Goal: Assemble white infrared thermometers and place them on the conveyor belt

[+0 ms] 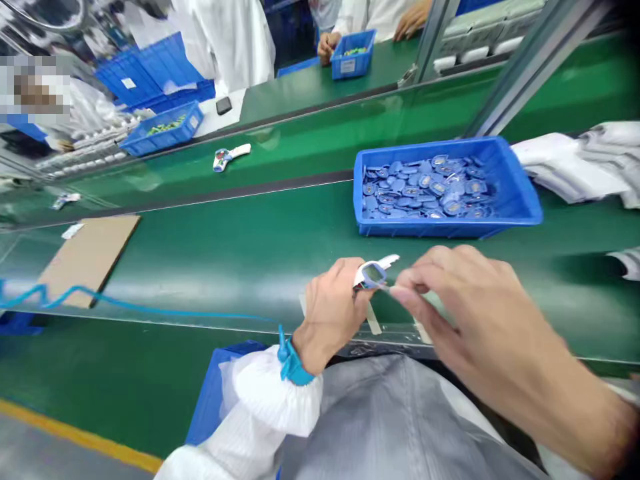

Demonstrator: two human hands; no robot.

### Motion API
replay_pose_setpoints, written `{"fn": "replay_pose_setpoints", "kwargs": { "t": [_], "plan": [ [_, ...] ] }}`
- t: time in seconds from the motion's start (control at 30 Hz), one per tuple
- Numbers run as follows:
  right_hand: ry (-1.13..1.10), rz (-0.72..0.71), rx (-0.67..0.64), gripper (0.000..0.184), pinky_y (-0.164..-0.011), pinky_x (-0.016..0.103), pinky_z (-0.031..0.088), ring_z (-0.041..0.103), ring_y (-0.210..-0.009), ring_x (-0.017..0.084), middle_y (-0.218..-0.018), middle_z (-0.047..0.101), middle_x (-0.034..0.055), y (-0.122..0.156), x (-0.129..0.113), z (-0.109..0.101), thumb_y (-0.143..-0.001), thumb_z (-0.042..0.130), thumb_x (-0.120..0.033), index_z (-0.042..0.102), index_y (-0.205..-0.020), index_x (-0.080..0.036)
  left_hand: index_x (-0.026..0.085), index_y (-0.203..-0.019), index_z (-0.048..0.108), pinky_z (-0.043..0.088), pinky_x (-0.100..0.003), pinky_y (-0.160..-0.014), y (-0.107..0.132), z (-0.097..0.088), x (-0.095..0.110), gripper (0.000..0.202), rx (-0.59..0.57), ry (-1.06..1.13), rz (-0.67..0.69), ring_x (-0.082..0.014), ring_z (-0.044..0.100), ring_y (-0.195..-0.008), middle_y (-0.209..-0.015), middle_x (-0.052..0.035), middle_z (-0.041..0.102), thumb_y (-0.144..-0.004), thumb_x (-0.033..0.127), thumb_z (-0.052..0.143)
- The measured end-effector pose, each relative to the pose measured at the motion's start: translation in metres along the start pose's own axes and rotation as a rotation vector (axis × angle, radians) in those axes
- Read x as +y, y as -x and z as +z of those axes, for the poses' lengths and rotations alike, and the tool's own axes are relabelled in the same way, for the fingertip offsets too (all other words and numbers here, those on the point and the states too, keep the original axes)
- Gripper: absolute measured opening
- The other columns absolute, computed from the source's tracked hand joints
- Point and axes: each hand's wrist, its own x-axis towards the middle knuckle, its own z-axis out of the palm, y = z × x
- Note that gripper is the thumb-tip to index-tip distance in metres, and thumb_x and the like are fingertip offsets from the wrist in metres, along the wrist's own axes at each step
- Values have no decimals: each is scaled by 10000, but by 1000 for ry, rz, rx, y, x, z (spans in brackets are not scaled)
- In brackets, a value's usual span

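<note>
Left hand: closed around the body of a white handheld thermometer (pixel 373 275), fingers wrapped over it, with the back of the left hand (pixel 330 313) facing up.

Right hand: the right hand (pixel 463 300) is raised just beside the thermometer, thumb and forefinger pressed together. Its fingertips (pixel 399 292) meet at the edge of the small screen (anything between them is too small to tell).

Thermometer: held in the air above the near edge of the green bench (pixel 225 240), screen tilted up toward the head camera.

Wrist: a blue wrist strap (pixel 295 363) circles the left wrist above a gathered white sleeve (pixel 265 393). A thin blue cord (pixel 125 303) runs from it across the bench to the left.

Near the hands: two pale strips of tape (pixel 373 319) lie on the bench edge just below them.

Tray: a blue plastic tray (pixel 450 228) sits ahead, well apart from the hands, heaped with flat blue parts (pixel 425 190).

Beyond: a white cloth bundle (pixel 575 160) lies to the right of the tray, and a cardboard sheet (pixel 87 260) lies to the far left.

Far belt: a second white thermometer (pixel 230 157) lies on a parallel green belt, near a blue tray of green pieces (pixel 163 130).

Co-worker: two hands (pixel 330 47) rest across the far bench, around a smaller blue tray (pixel 353 53).
</note>
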Motion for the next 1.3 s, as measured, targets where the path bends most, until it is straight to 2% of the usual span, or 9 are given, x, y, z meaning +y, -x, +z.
{"fn": "replay_pose_setpoints", "kwargs": {
  "t": [0.13,0.3,0.4,0.53,0.67,0.83,1.13,1.2,1.3],
  "plan": [
    [38,192,-8,437,-633,368,363,565,-736,235,-833,644,66,16,60,-6,-988,406,-616,603,-859,-248,190,-993,673,486,-272,-675,-13,1,-10,233,-21,310,-196,-155,641,-712,-845,-23,713,-905,402,713],
    [482,290,-25,533,-599,346,216,562,-756,292,-892,619,137,44,110,10,-1009,290,-595,636,-884,-209,140,-1010,650,439,-224,-543,-15,-7,-12,303,-250,791,-380,-96,529,-574,-713,5,619,-813,333,776],
    [488,194,125,472,-628,349,235,556,-875,314,-1020,610,158,37,90,11,-1032,368,-528,673,-1122,-180,145,-955,666,412,-216,-531,-13,-8,-10,250,-271,763,-385,-89,493,-569,-696,15,600,-797,308,770],
    [300,-150,195,203,-755,370,341,547,-844,216,-984,640,62,4,34,13,-1018,557,-332,729,-1096,-258,169,-893,656,397,-222,-576,-13,-3,-5,174,-209,545,-324,-108,513,-639,-733,18,614,-794,282,744],
    [399,-328,206,118,-837,408,309,554,-836,186,-1000,699,11,-22,6,27,-978,629,-215,735,-1004,-259,180,-855,627,399,-249,-645,-13,-3,5,79,-121,319,-196,-135,517,-708,-774,12,620,-809,222,677],
    [427,-473,198,132,-849,432,319,566,-848,185,-961,720,1,-28,15,35,-966,608,-134,701,-1035,-197,179,-832,615,416,-265,-682,-12,-7,13,17,-87,318,-166,-146,530,-730,-791,2,639,-815,181,619],
    [486,-555,25,347,-939,505,310,589,-979,243,-1166,722,58,-18,37,38,-939,464,-66,687,-1163,-210,188,-847,568,417,-217,-515,-15,24,-6,118,-179,741,-477,-101,507,-516,-594,59,536,-782,175,666],
    [457,-488,26,324,-925,489,328,606,-983,242,-1193,715,47,-16,40,47,-943,490,-84,710,-1126,-237,182,-917,596,499,-250,-587,-14,26,-13,176,-180,744,-455,-134,599,-605,-684,24,622,-771,170,692],
    [360,-342,126,242,-880,444,361,635,-968,226,-1187,718,41,-15,44,65,-989,549,-172,699,-1164,-248,175,-1108,646,553,-350,-919,-23,4,-33,418,-44,478,-257,-219,677,-1007,-1101,-86,716,-731,235,816]
  ]
}}
